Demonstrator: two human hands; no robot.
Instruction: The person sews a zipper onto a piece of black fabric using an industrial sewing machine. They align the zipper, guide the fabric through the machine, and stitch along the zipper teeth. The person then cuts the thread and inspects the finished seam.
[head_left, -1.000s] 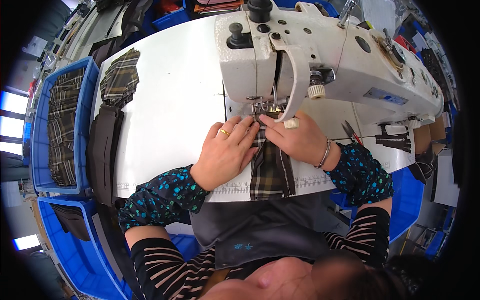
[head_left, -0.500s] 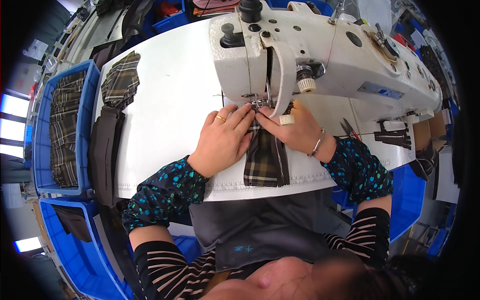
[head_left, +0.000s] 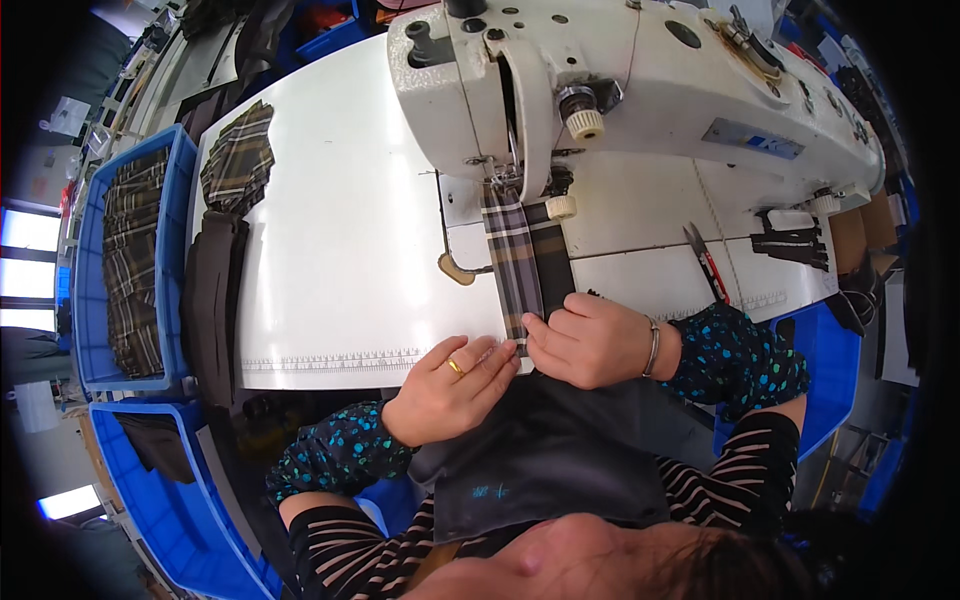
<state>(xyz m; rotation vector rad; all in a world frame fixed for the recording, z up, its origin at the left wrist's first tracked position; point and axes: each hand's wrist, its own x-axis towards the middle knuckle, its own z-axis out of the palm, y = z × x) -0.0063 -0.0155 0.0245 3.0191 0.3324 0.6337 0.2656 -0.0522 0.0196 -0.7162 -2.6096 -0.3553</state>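
A strip of plaid fabric (head_left: pixel 512 265), layered with a dark strip (head_left: pixel 551 262), runs from under the sewing machine's presser foot (head_left: pixel 503 180) toward me. At the near edge of the white table, my left hand (head_left: pixel 452 390), with a ring, pinches the strip's near end by its left corner. My right hand (head_left: pixel 590 343), with a bracelet, has its fingers curled on the right side of the same end. Both hands' fingertips nearly meet there. The white sewing machine (head_left: pixel 640 75) stands over the far end of the strip.
Plaid pieces (head_left: pixel 238 160) and folded dark fabric (head_left: pixel 212 290) lie at the table's left. A blue bin (head_left: pixel 182 250) holds stacked plaid pieces. Red-handled scissors (head_left: pixel 710 268) and dark zipper-like strips (head_left: pixel 790 248) lie at right. A brown-edged opening plate (head_left: pixel 457 270) sits near the needle.
Both hands have moved from beside the presser foot back to the table's near edge, now at the strip's near end. The plaid strip lies straighter, with its dark layer to the right.
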